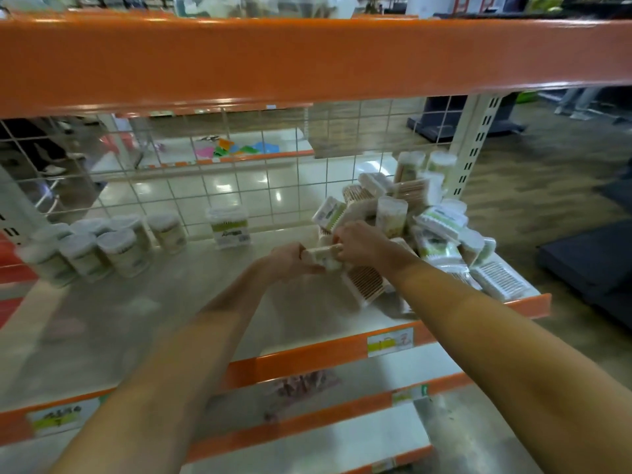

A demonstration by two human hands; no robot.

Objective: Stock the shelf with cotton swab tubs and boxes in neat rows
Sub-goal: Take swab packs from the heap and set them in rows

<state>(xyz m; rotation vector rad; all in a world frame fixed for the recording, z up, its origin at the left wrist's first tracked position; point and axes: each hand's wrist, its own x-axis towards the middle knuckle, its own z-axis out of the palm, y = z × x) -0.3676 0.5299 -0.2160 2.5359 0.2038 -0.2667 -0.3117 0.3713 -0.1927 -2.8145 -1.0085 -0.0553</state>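
A jumbled pile of cotton swab tubs and boxes point(424, 227) lies at the right end of the pale shelf point(136, 319). At the pile's near-left edge, my left hand point(290, 261) and my right hand point(362, 242) both grip one small clear swab box point(323, 256), held just above the shelf. Several round swab tubs point(99, 246) stand upright in rows at the shelf's left. A single square swab box point(228, 226) stands alone at the back middle, against the wire grid.
An orange shelf beam point(307, 59) runs overhead. A white wire grid point(239, 172) backs the shelf, with a slotted upright post point(475, 145) at right. Orange price rails with labels point(390, 342) edge this shelf and the lower shelves. Dark floor lies to the right.
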